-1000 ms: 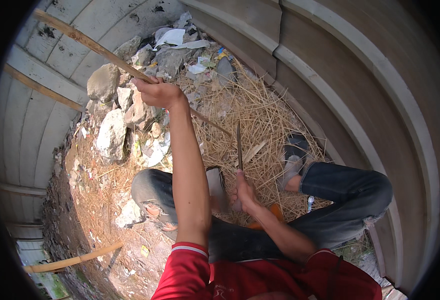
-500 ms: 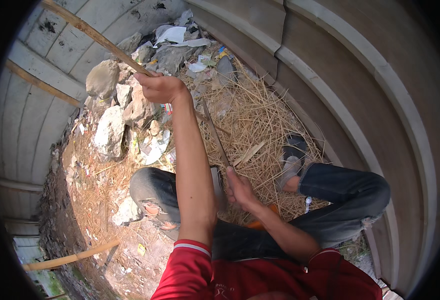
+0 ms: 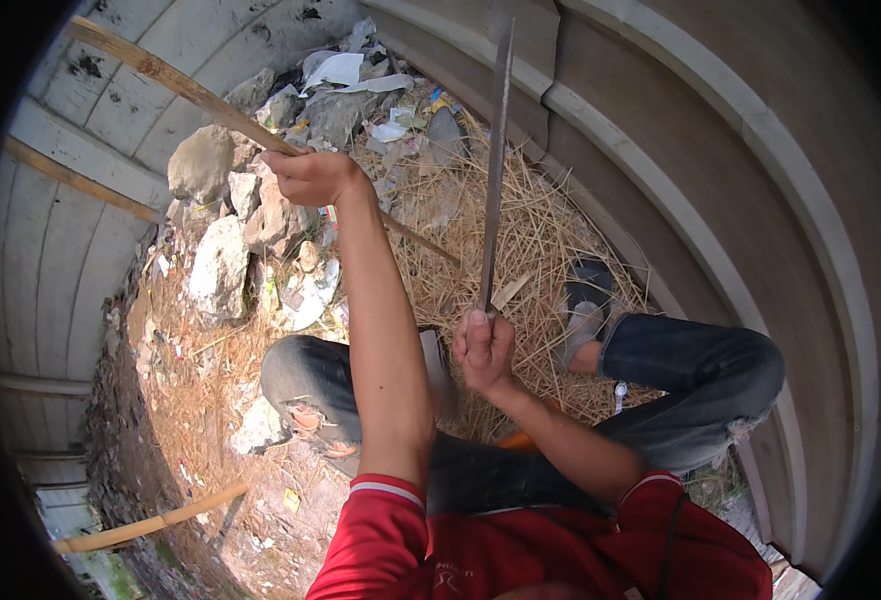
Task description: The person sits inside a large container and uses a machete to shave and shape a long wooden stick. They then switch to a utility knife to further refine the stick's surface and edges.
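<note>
My left hand (image 3: pixel 313 178) is closed around a long wooden pole (image 3: pixel 186 88). The pole slants from the upper left down to the right, and its lower end is over the dry straw-like strips (image 3: pixel 536 225). In my right hand (image 3: pixel 485 350) is a long-bladed machete (image 3: pixel 497 170), gripped with the thumb on top. Its narrow dark blade points up and away, to the right of the pole and apart from it. My fist hides the handle.
Big pale rocks (image 3: pixel 219 265) and litter lie left of the straw. Corrugated metal sheeting (image 3: pixel 681 150) curves along the right. A grey panel wall (image 3: pixel 51 240) stands left, another pole (image 3: pixel 81 178) against it. My bent knees frame the work spot; an orange thing (image 3: pixel 523 438) lies between them.
My right hand has risen slightly and moved right. The machete has swung from slanting beside the pole to pointing nearly straight up. The left hand and pole have barely shifted.
</note>
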A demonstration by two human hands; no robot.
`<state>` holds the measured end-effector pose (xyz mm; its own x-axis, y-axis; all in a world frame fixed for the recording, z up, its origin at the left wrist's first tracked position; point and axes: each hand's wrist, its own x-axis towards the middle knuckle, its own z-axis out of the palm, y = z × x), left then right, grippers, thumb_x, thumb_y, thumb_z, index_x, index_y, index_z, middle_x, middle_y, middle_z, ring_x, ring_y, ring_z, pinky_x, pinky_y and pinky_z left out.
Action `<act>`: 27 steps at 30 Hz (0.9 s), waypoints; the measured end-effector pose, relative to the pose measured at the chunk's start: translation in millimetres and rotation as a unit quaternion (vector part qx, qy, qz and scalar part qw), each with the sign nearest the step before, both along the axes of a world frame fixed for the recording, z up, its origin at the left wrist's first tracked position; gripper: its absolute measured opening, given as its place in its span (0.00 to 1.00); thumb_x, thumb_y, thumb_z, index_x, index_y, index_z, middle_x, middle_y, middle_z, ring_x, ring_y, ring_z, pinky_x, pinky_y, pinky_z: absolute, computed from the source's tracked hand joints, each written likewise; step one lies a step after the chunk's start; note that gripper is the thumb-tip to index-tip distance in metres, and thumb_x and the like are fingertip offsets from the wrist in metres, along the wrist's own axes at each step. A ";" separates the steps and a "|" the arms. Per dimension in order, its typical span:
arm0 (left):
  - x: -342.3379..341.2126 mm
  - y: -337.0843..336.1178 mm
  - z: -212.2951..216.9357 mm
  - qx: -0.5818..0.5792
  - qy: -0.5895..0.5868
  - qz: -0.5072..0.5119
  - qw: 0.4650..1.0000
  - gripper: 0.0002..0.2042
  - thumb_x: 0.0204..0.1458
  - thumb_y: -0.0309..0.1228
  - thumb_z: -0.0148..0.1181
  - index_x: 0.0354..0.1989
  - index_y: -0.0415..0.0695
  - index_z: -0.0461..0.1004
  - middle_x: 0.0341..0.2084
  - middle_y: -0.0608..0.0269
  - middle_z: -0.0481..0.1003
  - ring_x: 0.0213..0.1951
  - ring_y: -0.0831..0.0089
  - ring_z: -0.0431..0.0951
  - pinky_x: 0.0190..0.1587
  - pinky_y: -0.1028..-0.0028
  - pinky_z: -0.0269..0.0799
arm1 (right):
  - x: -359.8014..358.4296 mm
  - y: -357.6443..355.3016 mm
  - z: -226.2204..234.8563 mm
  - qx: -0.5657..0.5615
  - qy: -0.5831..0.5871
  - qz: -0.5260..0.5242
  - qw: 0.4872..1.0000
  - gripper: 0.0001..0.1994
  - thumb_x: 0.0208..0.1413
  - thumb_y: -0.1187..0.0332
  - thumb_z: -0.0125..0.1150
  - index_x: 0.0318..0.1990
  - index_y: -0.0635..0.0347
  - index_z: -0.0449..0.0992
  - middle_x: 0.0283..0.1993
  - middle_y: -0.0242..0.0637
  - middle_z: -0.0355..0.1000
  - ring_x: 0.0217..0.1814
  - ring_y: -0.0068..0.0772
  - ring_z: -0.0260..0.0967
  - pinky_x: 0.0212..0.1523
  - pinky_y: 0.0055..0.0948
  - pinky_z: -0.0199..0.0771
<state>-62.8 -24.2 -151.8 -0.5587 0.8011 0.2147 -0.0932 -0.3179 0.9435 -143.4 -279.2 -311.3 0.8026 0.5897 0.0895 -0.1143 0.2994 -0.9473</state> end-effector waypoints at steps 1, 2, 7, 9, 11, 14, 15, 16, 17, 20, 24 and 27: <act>3.0 -4.7 0.4 -0.010 0.016 -0.002 1.000 0.32 0.68 0.52 0.36 0.20 0.38 0.69 0.15 0.59 0.66 0.22 0.62 0.66 0.31 0.58 0.62 | -11.0 -10.5 -37.4 -0.133 0.002 0.033 0.991 0.26 0.70 0.45 0.46 0.25 0.56 0.66 0.18 0.28 0.61 0.14 0.22 0.58 0.15 0.32 0.59; -0.6 -6.1 1.3 -0.017 0.033 0.003 0.999 0.32 0.68 0.52 0.36 0.20 0.38 0.69 0.15 0.59 0.67 0.22 0.61 0.66 0.31 0.57 0.62 | -13.8 -22.5 -44.7 -0.196 0.080 0.087 0.973 0.27 0.69 0.44 0.47 0.24 0.55 0.65 0.17 0.27 0.60 0.14 0.21 0.58 0.15 0.29 0.59; -12.9 0.7 -21.3 0.031 -0.010 0.024 0.999 0.32 0.68 0.52 0.35 0.18 0.38 0.68 0.16 0.57 0.67 0.23 0.59 0.66 0.33 0.55 0.62 | 19.0 -18.5 18.1 -0.240 0.288 0.172 0.911 0.27 0.68 0.41 0.49 0.24 0.54 0.62 0.16 0.26 0.57 0.15 0.18 0.58 0.14 0.25 0.60; -7.9 6.3 -10.3 0.028 -0.020 0.032 0.999 0.32 0.68 0.52 0.35 0.18 0.38 0.67 0.16 0.56 0.67 0.23 0.59 0.66 0.33 0.55 0.62 | 37.8 -1.3 69.6 -0.128 0.223 0.146 0.955 0.27 0.68 0.43 0.49 0.24 0.55 0.64 0.16 0.26 0.59 0.14 0.18 0.58 0.15 0.24 0.60; -3.3 0.6 -8.7 0.015 0.000 0.029 0.999 0.34 0.68 0.53 0.36 0.18 0.37 0.68 0.15 0.56 0.68 0.23 0.58 0.66 0.32 0.55 0.62 | 39.5 7.0 99.4 -0.026 0.148 0.101 0.983 0.27 0.68 0.44 0.50 0.24 0.57 0.65 0.16 0.26 0.61 0.14 0.19 0.59 0.16 0.24 0.60; 4.9 -2.8 -8.8 0.031 0.026 0.039 0.998 0.35 0.69 0.54 0.36 0.19 0.35 0.69 0.14 0.57 0.69 0.21 0.58 0.68 0.30 0.55 0.63 | 23.8 14.3 97.7 0.052 0.022 0.022 0.998 0.27 0.68 0.44 0.50 0.26 0.58 0.67 0.16 0.28 0.62 0.16 0.21 0.62 0.19 0.27 0.63; 10.4 -5.6 -7.4 0.033 0.033 0.029 0.998 0.35 0.69 0.54 0.36 0.19 0.35 0.69 0.14 0.57 0.69 0.22 0.58 0.68 0.30 0.56 0.63 | 6.8 9.9 61.0 0.032 -0.012 -0.001 0.999 0.27 0.69 0.44 0.50 0.26 0.59 0.68 0.16 0.29 0.63 0.17 0.22 0.64 0.20 0.28 0.65; 15.1 -7.6 -7.8 0.035 0.038 0.020 0.998 0.35 0.69 0.54 0.36 0.19 0.35 0.70 0.14 0.57 0.69 0.22 0.58 0.68 0.30 0.56 0.63 | -8.0 3.9 18.3 0.011 -0.047 -0.023 0.999 0.27 0.69 0.44 0.49 0.27 0.60 0.68 0.16 0.30 0.63 0.18 0.23 0.65 0.22 0.29 0.66; 16.5 -10.1 -5.6 0.039 0.044 0.014 0.998 0.35 0.69 0.54 0.36 0.19 0.35 0.70 0.15 0.57 0.70 0.22 0.58 0.68 0.30 0.56 0.64 | -22.0 -2.9 -39.7 -0.108 -0.071 -0.004 0.992 0.26 0.70 0.45 0.48 0.26 0.58 0.66 0.17 0.28 0.60 0.17 0.21 0.60 0.19 0.26 0.61; 9.0 -8.1 -5.0 0.057 0.016 0.034 0.998 0.35 0.70 0.54 0.35 0.18 0.36 0.68 0.14 0.58 0.69 0.21 0.60 0.67 0.30 0.58 0.64 | -18.7 -41.0 -89.5 -0.337 0.169 0.109 0.920 0.25 0.70 0.47 0.48 0.24 0.54 0.64 0.17 0.25 0.57 0.16 0.19 0.54 0.17 0.26 0.57; -5.2 -5.5 -15.3 0.068 -0.011 0.000 0.998 0.35 0.69 0.57 0.35 0.18 0.39 0.65 0.15 0.61 0.65 0.22 0.64 0.63 0.29 0.61 0.63 | 7.0 -36.4 -32.0 -0.281 0.288 0.141 0.905 0.24 0.70 0.48 0.49 0.23 0.52 0.64 0.16 0.24 0.56 0.18 0.21 0.58 0.19 0.29 0.58; -2.1 -0.2 -17.4 0.066 -0.041 -0.020 0.997 0.35 0.69 0.57 0.36 0.18 0.39 0.64 0.15 0.61 0.65 0.22 0.64 0.63 0.29 0.61 0.63 | 16.1 -13.7 -0.4 -0.193 0.173 0.123 0.958 0.27 0.68 0.45 0.50 0.28 0.62 0.72 0.18 0.33 0.66 0.22 0.30 0.68 0.30 0.39 0.70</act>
<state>-64.9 -24.4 -169.2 -0.5475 0.7906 0.2743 -0.1828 -0.4329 0.8827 -127.3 -292.9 -311.7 0.5769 0.7013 -0.4187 -0.4630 -0.1416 -0.8750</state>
